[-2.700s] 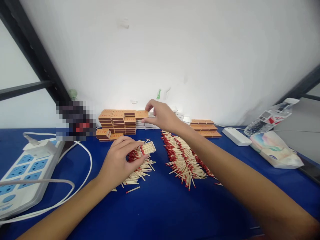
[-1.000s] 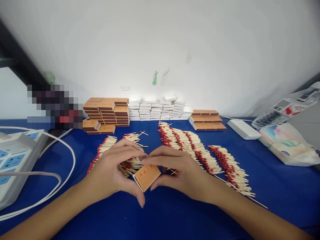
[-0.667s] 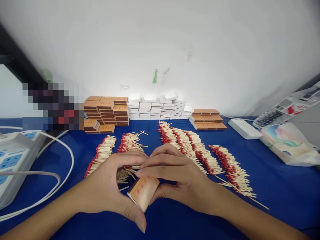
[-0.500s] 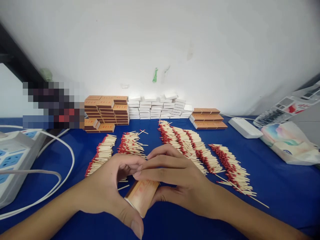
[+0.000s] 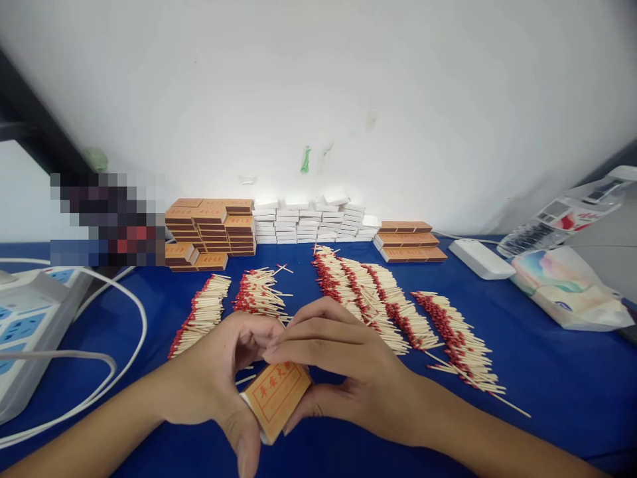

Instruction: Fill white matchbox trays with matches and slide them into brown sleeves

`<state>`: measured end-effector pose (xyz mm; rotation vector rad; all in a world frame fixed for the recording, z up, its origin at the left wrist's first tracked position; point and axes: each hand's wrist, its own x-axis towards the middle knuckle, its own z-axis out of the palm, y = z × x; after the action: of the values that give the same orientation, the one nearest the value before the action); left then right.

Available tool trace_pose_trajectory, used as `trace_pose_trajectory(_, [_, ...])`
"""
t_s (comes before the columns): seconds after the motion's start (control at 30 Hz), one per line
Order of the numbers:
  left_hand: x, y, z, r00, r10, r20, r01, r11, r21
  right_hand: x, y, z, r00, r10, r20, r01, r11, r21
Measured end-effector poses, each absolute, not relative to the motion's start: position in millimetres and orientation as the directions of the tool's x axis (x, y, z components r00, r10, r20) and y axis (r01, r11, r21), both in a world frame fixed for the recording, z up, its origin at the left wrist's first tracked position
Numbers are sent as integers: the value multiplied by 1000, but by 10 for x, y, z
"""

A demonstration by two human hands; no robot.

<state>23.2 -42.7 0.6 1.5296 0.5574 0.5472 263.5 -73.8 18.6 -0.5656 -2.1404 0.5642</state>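
Near the front edge of the blue bench, the left hand and the right hand met around one orange matchbox. The matchbox was held tilted, with its printed face up. The left thumb pressed on its corner at 7 o'clock, and the right fingers were curled over its far edge, with the right thumb at its 3 o'clock side. Both hands were closed on it. At 11 o'clock from the matchbox lay short rows of matches, and from 1 to 3 o'clock lay longer rows, red heads together. At 12 o'clock, against the wall, stood orange stacks and white trays. A power strip lay at 9 o'clock and a tissue pack at 2 o'clock.
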Motion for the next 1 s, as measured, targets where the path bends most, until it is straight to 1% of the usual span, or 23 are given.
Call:
trace_pose_trajectory(0.07, [209, -422, -31, 764, 644, 23, -2, -34, 999, 2637, -748, 185, -558, 564, 608, 194, 801, -566])
trace_pose_trajectory(0.17, [195, -426, -69, 783, 622, -8, 12, -2, 1000, 2622, -764, 177, -569, 570, 593, 201, 795, -572])
trace_pose_trajectory(0.3, [234, -433, -60, 743, 670, 11, -60, 51, 997, 2592, -765, 174, -564, 557, 610, 198, 808, -554])
trace_pose_trajectory(0.33, [252, -431, -37, 758, 652, -22, -56, 99, 994, 2616, -747, 193, -562, 550, 618, 215, 818, -533])
trace_pose_trajectory(0.37, [270, -428, -8, 737, 674, -42, -62, 130, 990, 2668, -714, 229, -561, 548, 621, 249, 827, -504])
trace_pose_trajectory(0.43, [297, -423, 64, 719, 695, -27, -97, 139, 985, 2881, -601, 352, -556, 564, 610, 364, 825, -432])
trace_pose_trajectory(0.5, [308, -427, 133, 710, 704, -25, -82, 118, 990, 3243, -425, 519, -484, 680, 551, 554, 725, -408])
trace_pose_trajectory(0.6, [300, -452, 194, 697, 715, -43, -12, 72, 997, 3931, -115, 700, -320, 866, 384, 786, 469, -403])
trace_pose_trajectory(0.67, [289, -472, 208, 690, 722, -52, 19, 53, 998, 4341, 53, 689, -187, 934, 306, 890, 293, -349])
trace_pose_trajectory(0.7, [284, -480, 210, 687, 725, -54, 30, 47, 998, 4500, 111, 641, -147, 947, 287, 910, 243, -336])
trace_pose_trajectory(0.73, [280, -487, 211, 682, 729, -56, 39, 41, 998, 4623, 152, 572, -142, 964, 224, 922, 211, -325])
trace_pose_trajectory(0.77, [277, -491, 211, 676, 734, -58, 45, 38, 998, 4709, 177, 489, -126, 973, 193, 930, 183, -319])
trace_pose_trajectory(0.87, [282, -497, 217, 657, 751, -69, 55, 44, 998, 4785, 200, 253, -169, 980, 105, 949, 191, -253])
trace_pose_trajectory(0.93, [294, -504, 236, 648, 759, -64, 64, 29, 998, 4749, 211, 162, -186, 979, 81, 957, 199, -211])
trace_pose_trajectory(1.0, [285, -527, 268, 638, 770, -17, 92, -54, 994, 4706, 238, 124, -191, 977, 97, 959, 206, -192])
